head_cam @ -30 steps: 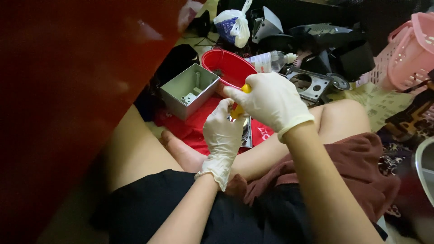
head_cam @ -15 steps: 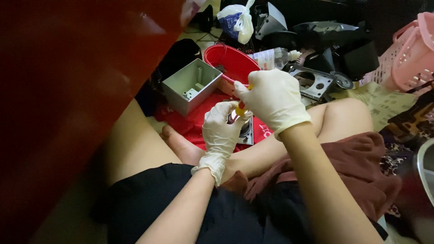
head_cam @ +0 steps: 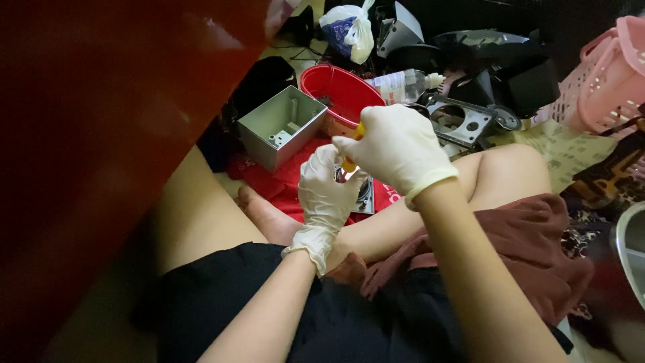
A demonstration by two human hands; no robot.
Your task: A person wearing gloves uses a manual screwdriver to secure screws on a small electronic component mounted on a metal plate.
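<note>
Both my hands wear white gloves and meet over a small metal part (head_cam: 363, 195) lying on a red cloth (head_cam: 295, 181) between my crossed legs. My right hand (head_cam: 396, 148) is closed around a yellow-handled screwdriver (head_cam: 354, 144) that points down toward the part. My left hand (head_cam: 326, 191) sits just below it, fingers curled at the tool's tip and the part. The tip itself is hidden behind the fingers.
A grey open metal box (head_cam: 279, 128) and a red bowl (head_cam: 339, 91) lie beyond the cloth. A clear plastic bottle (head_cam: 403, 85), a metal plate with a round hole (head_cam: 460, 121), black parts and a pink basket (head_cam: 605, 81) crowd the far side. A large red surface (head_cam: 101, 134) fills the left.
The view has drifted a little; both hands stay together on the screwdriver and part, with only slight shifts of the right hand.
</note>
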